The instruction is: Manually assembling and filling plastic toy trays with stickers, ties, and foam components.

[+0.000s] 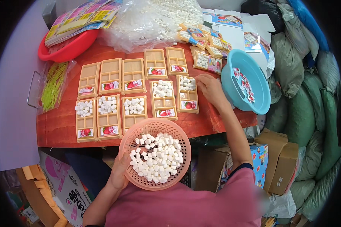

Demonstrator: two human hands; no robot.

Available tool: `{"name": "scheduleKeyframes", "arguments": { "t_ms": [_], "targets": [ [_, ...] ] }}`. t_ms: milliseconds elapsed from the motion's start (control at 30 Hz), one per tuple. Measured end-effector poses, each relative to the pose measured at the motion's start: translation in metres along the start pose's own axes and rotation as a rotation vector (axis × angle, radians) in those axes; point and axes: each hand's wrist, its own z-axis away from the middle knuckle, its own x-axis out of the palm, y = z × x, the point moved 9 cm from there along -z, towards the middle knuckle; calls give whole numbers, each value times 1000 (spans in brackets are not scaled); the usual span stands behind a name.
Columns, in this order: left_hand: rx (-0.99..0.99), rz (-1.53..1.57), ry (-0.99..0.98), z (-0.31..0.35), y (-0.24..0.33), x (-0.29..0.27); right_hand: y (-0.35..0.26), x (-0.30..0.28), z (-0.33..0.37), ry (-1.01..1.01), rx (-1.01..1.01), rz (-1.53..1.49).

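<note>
My left hand (119,171) grips the rim of a pink plastic colander (186,163), held in front of my body. Small white marshmallows (158,159) lie in it, heaped toward its right side. My right hand (212,90) is at the right edge of a beige compartment tray (181,96), its fingers curled together; what they hold, if anything, is hidden. That tray has marshmallows in its large far compartment and a strawberry-printed sachet (188,104) in its near one. Several front-row trays hold marshmallows too. The back-row trays (111,68) carry sachets but bare large compartments.
A blue basin (230,84) with sachets stands at the table's right. Packed trays (207,62) are piled behind it. At the back sits a large clear bag (155,22) of marshmallows. A red basin (70,51) with printed sheets and a bag of yellow-green sticks (53,87) are left.
</note>
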Motion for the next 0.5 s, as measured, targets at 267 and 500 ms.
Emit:
{"name": "scheduleKeyframes", "arguments": {
  "t_ms": [267,500],
  "targets": [
    [45,-34,-7,0,12,-3,-37,-8,-3,8,63,-92],
    [63,-14,4,-20,28,4,-193,17,21,-622,-163,-272]
  ]
}}
